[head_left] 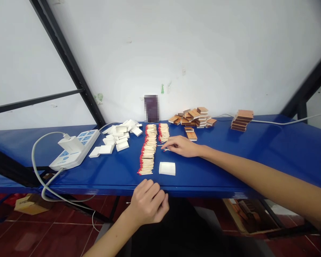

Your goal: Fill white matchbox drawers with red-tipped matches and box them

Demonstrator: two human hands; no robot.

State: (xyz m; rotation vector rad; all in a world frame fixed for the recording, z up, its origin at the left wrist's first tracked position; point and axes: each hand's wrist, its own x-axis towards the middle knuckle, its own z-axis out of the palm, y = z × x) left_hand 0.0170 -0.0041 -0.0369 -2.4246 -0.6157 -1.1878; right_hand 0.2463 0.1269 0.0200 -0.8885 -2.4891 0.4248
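Observation:
My right hand (179, 145) reaches over the blue tabletop, its fingertips closed on a thin pale match (159, 145). Just under those fingers lies a loose match (166, 150) with a red head. A long row of red-headed matches (148, 150) runs front to back, left of the hand. Beyond the fingertips is a shorter row of matches (163, 132). Nearer the table's front sits one white inner matchbox tray (167, 168). My left hand (149, 201) is curled into a fist in front of the table edge; its inside is hidden.
White matchbox trays (117, 134) lie heaped at the left, near a power strip (80, 150) with a plugged-in charger and cable. Brown matchbox sleeves (194, 116) are piled at the back, and a stack of sleeves (242, 119) stands farther right. A blurred dark object (151, 109) leans on the wall.

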